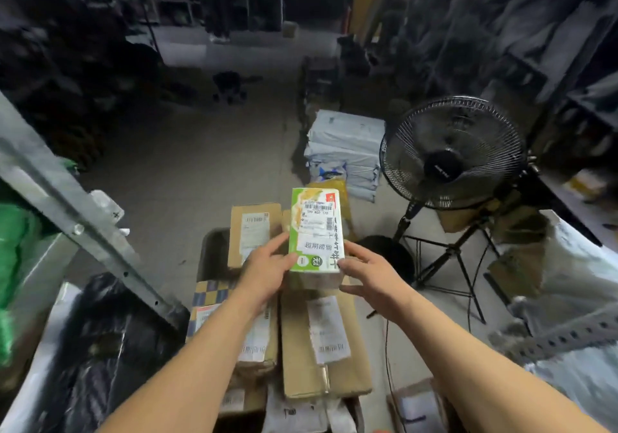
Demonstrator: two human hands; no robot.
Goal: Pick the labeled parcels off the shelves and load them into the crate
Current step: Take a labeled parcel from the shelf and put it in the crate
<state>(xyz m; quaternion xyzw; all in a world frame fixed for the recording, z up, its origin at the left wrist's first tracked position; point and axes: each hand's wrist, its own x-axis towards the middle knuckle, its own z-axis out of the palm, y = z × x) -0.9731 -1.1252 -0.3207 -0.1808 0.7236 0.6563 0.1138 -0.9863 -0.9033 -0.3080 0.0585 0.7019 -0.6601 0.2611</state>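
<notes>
Head view, green-white labeled parcel (316,233) (barcode up), both hands' fingers (281,260) holding it

Parcels hide most of the crate (214,252) (shelves (83,48) blurred).

I see a green-and-white rectangular carton with a white barcode label (316,232) at centre frame, lying flat, long axis running away from me, above the brown cardboard parcels with white labels (321,339) packed in the dark crate (214,252) at lower centre.
</notes>
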